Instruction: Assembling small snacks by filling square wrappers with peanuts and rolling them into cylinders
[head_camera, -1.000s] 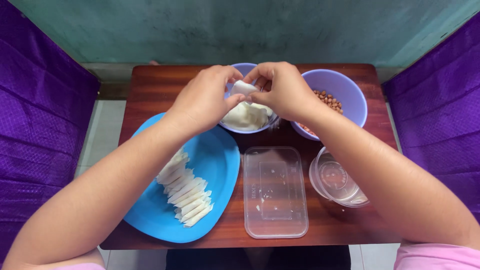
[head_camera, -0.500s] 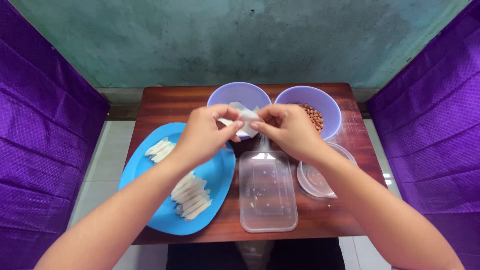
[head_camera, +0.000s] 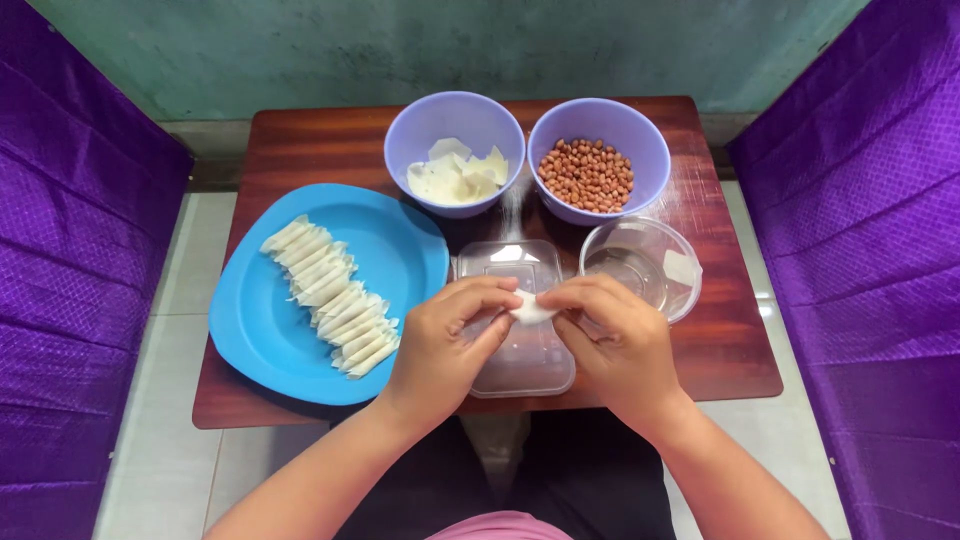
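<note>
Both the left hand (head_camera: 445, 345) and right hand (head_camera: 610, 335) pinch one small wrapper (head_camera: 531, 308); a row of finished rolls (head_camera: 330, 297) fills the plate (head_camera: 260, 340), wrappers remain in the bowl (head_camera: 455, 150).

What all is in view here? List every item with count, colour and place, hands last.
table: one, reddish-brown wood, centre.
plate: one, blue, table's left.
folded wrappers: a row, cream, on the plate.
wrapper bowl: one, lilac, holding flat wrappers, rear centre.
peanut bowl: one, lilac, holding brown peanuts, rear right.
rectangular container: one, clear, under the hands.
round container: one, clear, right.
curtains: purple, both sides.
wrapper piece: one, white, pinched between both hands.
left hand; right hand.
</note>
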